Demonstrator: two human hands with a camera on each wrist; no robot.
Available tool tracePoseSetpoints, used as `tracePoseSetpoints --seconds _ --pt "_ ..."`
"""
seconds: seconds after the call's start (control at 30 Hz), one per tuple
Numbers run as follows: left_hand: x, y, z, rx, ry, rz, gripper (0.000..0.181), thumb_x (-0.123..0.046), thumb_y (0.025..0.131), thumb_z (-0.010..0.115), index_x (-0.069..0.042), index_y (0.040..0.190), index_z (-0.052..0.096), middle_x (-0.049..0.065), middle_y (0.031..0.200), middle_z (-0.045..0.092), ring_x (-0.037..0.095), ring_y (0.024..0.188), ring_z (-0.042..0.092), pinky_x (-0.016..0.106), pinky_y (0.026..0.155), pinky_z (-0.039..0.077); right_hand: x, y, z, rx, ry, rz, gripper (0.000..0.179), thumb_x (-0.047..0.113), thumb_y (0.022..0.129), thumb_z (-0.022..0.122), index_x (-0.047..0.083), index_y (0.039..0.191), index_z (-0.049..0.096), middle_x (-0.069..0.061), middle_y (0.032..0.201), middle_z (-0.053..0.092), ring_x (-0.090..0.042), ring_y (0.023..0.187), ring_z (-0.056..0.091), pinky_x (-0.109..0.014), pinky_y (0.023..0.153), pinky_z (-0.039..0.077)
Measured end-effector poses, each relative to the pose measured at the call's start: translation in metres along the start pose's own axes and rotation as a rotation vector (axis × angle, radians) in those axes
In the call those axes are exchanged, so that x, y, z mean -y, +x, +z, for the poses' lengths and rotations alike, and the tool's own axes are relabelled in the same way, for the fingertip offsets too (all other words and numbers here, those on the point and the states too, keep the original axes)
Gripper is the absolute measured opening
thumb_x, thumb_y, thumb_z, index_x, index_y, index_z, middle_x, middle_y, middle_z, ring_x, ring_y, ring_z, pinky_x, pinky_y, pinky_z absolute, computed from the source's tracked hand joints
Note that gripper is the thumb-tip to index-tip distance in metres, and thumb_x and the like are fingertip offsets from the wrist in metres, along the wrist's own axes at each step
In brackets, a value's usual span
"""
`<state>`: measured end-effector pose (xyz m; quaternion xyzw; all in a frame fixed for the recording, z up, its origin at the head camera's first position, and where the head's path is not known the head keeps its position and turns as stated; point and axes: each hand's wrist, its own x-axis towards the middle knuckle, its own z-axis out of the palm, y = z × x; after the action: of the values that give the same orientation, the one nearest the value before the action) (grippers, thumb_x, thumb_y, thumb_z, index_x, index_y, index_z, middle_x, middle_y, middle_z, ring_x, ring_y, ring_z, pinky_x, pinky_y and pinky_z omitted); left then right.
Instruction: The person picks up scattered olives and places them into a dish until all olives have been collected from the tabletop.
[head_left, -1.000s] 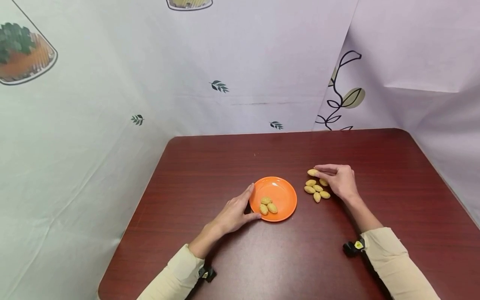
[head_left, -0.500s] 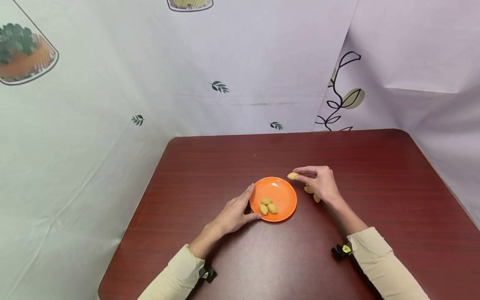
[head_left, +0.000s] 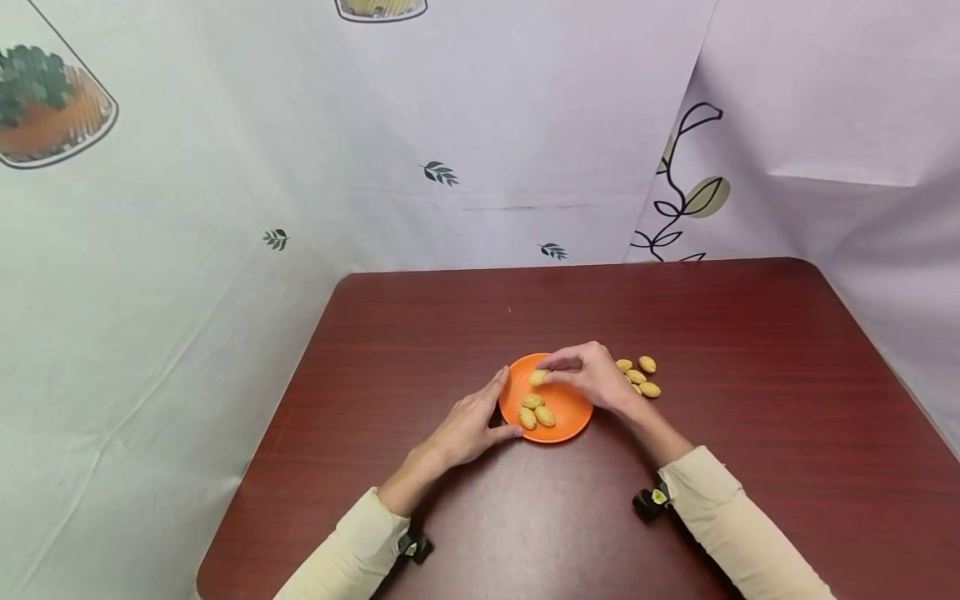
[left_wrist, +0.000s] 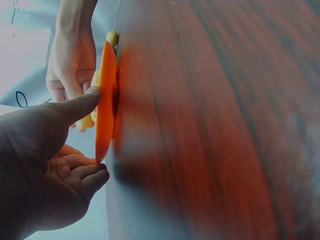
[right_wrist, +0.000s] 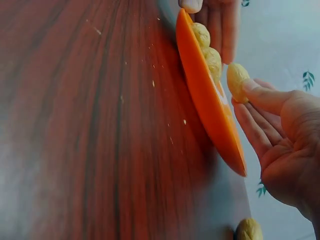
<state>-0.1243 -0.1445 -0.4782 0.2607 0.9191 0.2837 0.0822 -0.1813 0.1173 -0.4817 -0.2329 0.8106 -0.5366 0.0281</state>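
My left hand (head_left: 467,427) holds the small orange plate (head_left: 572,415) at its left side, thumb at the near rim and fingers along the far-left edge. Three yellow, oval, wrinkled nut-like pieces (head_left: 545,416) lie together on the plate. Above its far part, my right hand (head_left: 597,381) pinches another yellow oval piece (right_wrist: 236,82) between thumb and fingers. In the right wrist view this piece stands slightly apart from the plate's surface. The left wrist view shows my left thumb (left_wrist: 80,106) on the rim, with the right hand beyond.
Several more yellow oval pieces (head_left: 647,364) lie on the dark red wooden table (head_left: 420,333) right of the plate, partly hidden by my right hand. A printed white cloth (head_left: 495,125) hangs behind the table's far edge and along both sides.
My right hand has lifted a yellow oval piece from the loose group and carried it left until it is over the plate. My left hand and the plate have stayed put.
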Motion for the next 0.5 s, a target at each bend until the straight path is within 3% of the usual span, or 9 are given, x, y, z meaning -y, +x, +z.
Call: tracePoseSetpoints --seconds 0.33,0.5 --pt "0.000 0.000 -0.002 -0.014 0.010 0.016 0.097 -0.035 0.097 0.081 0.001 0.167 0.025 0.017 0.171 0.031 0.033 0.150 0.044 0.050 0.120 0.039 -0.003 0.023 0.015 0.244 0.109 -0.010 0.020 0.005 0.092 0.083 0.003 0.112 0.083 -0.006 0.105 0.081 -0.021 0.104 0.077 -0.028 0.090 0.059" --pt "0.000 0.000 -0.002 -0.002 0.006 0.005 0.098 -0.037 0.097 0.080 0.000 0.168 0.023 0.016 0.172 0.029 0.032 0.152 0.041 0.051 0.121 0.037 -0.006 0.030 0.016 0.329 0.131 -0.010 0.022 0.002 0.092 0.082 0.001 0.114 0.082 -0.009 0.108 0.081 -0.022 0.104 0.077 -0.031 0.091 0.060"
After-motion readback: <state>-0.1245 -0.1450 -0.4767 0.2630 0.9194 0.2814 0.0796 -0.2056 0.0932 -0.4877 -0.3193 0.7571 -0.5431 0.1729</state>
